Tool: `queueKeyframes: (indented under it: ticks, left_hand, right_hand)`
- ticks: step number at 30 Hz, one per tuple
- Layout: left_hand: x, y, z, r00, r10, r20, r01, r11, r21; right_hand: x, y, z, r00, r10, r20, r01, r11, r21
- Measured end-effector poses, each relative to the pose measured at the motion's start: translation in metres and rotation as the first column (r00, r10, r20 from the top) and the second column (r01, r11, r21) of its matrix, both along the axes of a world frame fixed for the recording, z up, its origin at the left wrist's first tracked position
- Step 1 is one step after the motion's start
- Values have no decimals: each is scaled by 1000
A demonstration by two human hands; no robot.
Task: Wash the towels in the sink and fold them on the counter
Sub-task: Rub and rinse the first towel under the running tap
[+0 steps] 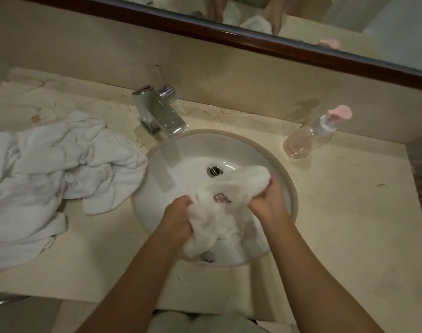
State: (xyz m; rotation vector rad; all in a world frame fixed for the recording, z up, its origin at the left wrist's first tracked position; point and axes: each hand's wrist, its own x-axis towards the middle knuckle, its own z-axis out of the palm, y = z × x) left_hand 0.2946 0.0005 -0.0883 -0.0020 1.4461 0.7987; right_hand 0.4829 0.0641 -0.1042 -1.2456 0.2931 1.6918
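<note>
Two hands, left hand (178, 216) and right hand (267, 197), each grip bunched around the small white fluffy towel (219, 212) inside the round white sink (157, 169); soaked, it should feel heavy, limp, best held by gathered folds

Your left hand (178, 218) and right hand (267, 200) bare, your forearms bare to the elbows, no sleeves, rings or watch visible

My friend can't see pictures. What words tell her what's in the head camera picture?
Both hands, left hand and right hand, grip a white towel inside a round sink. More crumpled towels lie on the counter left of it.
</note>
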Motion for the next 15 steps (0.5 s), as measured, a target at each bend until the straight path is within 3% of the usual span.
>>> queueKeyframes:
  ticks: [3,6,8,10,11,13,14,15]
  left_hand:
    - [-14,-10,-9,964,147,223,-101,974,-204]
    - [-16,-8,-7,945,128,301,-108,991,-83]
    - [-11,3,-7,943,106,316,-107,994,-15]
    - [4,12,-7,989,-47,138,44,999,29]
    - [14,12,-3,983,-175,-60,178,983,49]
    - [36,2,9,790,-379,-481,473,877,85]
    - [46,-6,22,677,-421,-603,589,801,103]
    - [54,-14,35,579,-462,-672,694,711,109]
  right_hand:
    - [15,-46,2,984,103,-143,-108,994,-28]
    - [12,-84,7,964,156,-217,-159,987,3]
    - [6,-88,10,967,236,-91,-236,972,10]
    - [-14,-87,16,901,389,192,-411,907,90]
    - [-27,-84,20,814,444,374,-514,850,110]
    - [-44,-71,27,593,446,671,-645,761,64]
    - [-49,-60,30,494,383,781,-628,778,16]
    - [-49,-47,28,462,336,821,-549,835,-33]
